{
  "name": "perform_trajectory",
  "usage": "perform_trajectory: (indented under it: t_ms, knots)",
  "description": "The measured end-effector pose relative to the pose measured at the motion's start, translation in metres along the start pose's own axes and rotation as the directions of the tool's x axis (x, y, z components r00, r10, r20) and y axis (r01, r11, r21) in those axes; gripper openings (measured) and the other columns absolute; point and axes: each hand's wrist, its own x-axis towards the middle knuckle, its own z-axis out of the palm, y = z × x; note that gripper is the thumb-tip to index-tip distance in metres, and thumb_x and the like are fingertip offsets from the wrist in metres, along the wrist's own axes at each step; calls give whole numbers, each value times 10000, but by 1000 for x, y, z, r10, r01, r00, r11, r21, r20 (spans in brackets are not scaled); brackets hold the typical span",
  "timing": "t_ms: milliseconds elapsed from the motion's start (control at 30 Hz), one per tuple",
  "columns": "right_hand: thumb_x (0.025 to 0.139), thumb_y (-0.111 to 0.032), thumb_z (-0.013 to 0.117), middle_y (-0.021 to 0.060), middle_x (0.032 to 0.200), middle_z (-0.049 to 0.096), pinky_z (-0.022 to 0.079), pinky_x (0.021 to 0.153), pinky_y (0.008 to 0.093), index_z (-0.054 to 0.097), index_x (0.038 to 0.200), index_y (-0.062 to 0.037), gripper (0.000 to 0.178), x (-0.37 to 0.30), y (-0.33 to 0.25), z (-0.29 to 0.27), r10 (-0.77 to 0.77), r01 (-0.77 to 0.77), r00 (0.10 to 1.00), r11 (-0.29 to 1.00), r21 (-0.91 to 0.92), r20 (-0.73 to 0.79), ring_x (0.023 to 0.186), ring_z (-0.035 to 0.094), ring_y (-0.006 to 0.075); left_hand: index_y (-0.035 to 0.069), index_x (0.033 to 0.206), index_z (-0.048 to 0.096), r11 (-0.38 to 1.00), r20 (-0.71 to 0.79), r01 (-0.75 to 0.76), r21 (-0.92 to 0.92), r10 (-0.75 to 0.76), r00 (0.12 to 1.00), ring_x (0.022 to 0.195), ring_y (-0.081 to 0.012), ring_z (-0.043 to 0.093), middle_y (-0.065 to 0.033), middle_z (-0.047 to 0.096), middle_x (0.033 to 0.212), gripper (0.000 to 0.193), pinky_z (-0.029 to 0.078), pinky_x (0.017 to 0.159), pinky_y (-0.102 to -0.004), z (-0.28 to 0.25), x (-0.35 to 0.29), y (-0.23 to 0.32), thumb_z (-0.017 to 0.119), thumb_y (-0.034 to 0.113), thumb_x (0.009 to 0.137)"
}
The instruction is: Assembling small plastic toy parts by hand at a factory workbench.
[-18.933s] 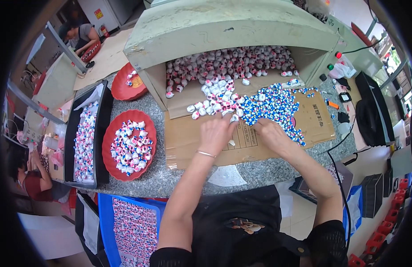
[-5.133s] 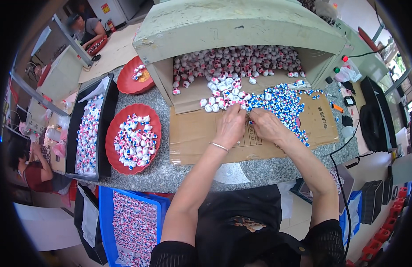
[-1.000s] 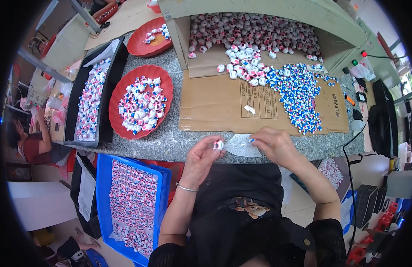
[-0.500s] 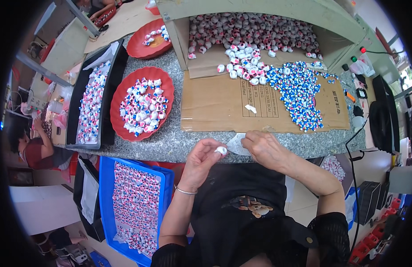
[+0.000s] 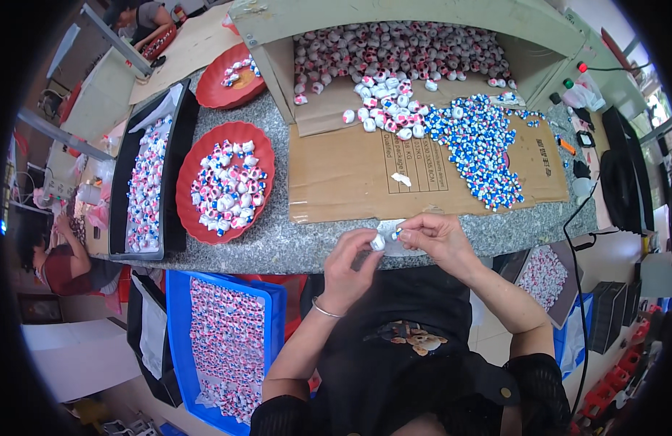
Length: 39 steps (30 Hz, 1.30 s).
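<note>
Between the thumb and fingers of my left hand [image 5: 348, 267] is a small white doll head [image 5: 378, 243], just off the counter's front edge. My right hand [image 5: 443, 243] pinches a tiny blue-and-white piece [image 5: 397, 234] close beside it, with a narrow gap between the two. Beyond my hands lies a flat cardboard sheet [image 5: 336, 178]. On it rest a heap of white-and-pink heads [image 5: 385, 109] and, to the right, a spread of tiny blue, white and pink pieces [image 5: 470, 145]. A pale scrap [image 5: 401, 179] lies on the cardboard.
A red scalloped bowl [image 5: 185, 185] of joined figures and a long black tray [image 5: 175, 156] stand left. Another red bowl [image 5: 205, 83] sits behind. A box-like shelf [image 5: 423, 14] full of heads rises at the back. A blue crate [image 5: 276, 320] is below left. Other people work far left.
My right hand has come up from the counter edge and now shows a tiny blue-and-white piece at its fingertips. My left hand has shifted right with the head. The whole view has tilted slightly.
</note>
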Motion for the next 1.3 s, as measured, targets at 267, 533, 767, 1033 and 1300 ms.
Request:
perform_trajectory:
  t_ms: [267,533,767,1033,1300]
  knots:
    - [874,-66,688,53,798,682,513,638,263,696,943,-3,94,-16,-13,-7,-199,215,976,948,-235,90,709,645,125,-4,1135,665,908,277,209,-364,-109,955,827,-154,664,-100,671,1014,306,550,730,-261,0,8,11,690,-40,831]
    - [858,-119,684,103,763,642,495,613,360,692,909,-21,110,-20,-10,-4,-414,446,895,820,-359,168,691,653,261,-25,1200,641,651,492,536,-537,-274,826,777,-151,656,-122,679,1008,270,540,713,-255,-4,5,8,513,23,967]
    - [871,-110,680,105,948,659,504,759,328,669,1029,-21,182,-24,3,-68,-632,480,739,737,-476,-234,879,649,209,-26,1130,595,988,179,152,-3,-149,973,935,-116,563,-60,580,1048,204,467,827,-245,-42,41,19,555,-26,930]
    - [790,-96,730,180,1273,461,442,1004,403,473,1320,3,598,-54,39,-308,-575,-27,-328,799,-601,-750,1212,474,302,-37,1188,573,625,-253,18,781,289,923,1038,-272,573,-145,587,1101,268,443,913,-360,-158,69,-32,576,40,932]
    - [710,-269,785,208,1079,660,449,938,445,609,1206,-17,584,-52,74,-416,-526,-366,-95,808,-462,-845,1046,610,372,-17,1175,610,511,-317,185,840,184,931,1055,-339,595,-184,625,1127,314,460,908,-399,-195,56,-76,627,74,875]
